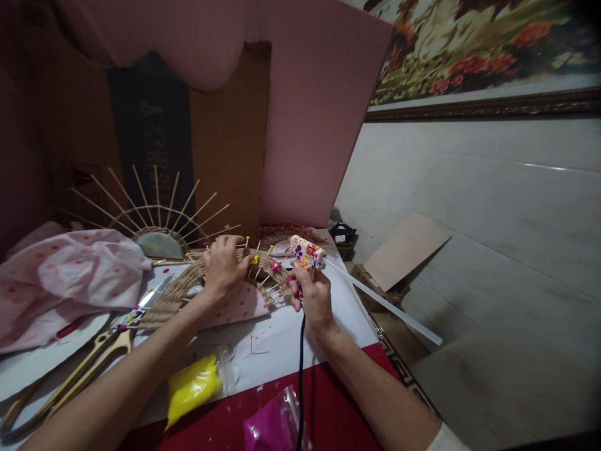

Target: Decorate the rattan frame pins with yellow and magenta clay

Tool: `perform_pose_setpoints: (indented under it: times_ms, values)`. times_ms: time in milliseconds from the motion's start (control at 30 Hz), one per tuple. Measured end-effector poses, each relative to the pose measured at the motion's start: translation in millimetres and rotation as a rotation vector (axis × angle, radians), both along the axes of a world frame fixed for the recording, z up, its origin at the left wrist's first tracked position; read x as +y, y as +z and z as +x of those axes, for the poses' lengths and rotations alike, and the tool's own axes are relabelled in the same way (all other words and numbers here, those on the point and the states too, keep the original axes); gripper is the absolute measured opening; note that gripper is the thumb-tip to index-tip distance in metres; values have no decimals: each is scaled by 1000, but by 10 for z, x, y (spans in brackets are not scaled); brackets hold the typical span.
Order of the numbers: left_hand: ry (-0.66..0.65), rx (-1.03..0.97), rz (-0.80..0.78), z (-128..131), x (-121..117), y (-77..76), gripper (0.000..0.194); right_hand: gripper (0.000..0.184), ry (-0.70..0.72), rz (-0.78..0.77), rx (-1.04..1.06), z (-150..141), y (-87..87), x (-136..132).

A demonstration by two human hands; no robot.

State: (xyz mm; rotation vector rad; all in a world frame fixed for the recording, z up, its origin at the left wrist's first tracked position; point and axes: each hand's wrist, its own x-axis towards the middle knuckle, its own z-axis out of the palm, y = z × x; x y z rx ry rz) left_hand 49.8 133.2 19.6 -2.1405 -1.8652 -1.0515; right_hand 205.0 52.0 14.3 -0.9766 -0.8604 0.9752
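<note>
My right hand [318,302] is wrapped round the handle of a flower-patterned hot glue gun [305,252]. A long translucent glue stick [385,303] sticks out of its back, and a black cord [302,369] hangs below. The nozzle is hard to make out. My left hand [222,265] grips the upper edge of a fan-shaped arch woven from twine [173,293], its fingertips partly hidden. Small coloured beads cap the arch's sticks. A pink flower [276,266] and a yellow flower [255,259] sit on the arch between my hands.
Polka-dot cloth [79,269] and gold-handled scissors [94,363] lie at left. Behind stands a bare stick fan frame [159,216] before a cardboard box [225,144]. Bags of yellow [195,385] and magenta material [270,426] lie in front. A tiled wall [493,250] bounds the right.
</note>
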Motion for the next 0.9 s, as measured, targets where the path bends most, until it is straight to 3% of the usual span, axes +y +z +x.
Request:
perform_pose_setpoints:
  times_ms: [267, 900]
  values:
    - [-61, -23, -15, 4, -35, 8, 35, 26, -14, 35, 26, 37, 3, 24]
    - [-36, -2, 25, 26, -36, -44, 33, 29, -6, 12, 5, 28, 9, 12]
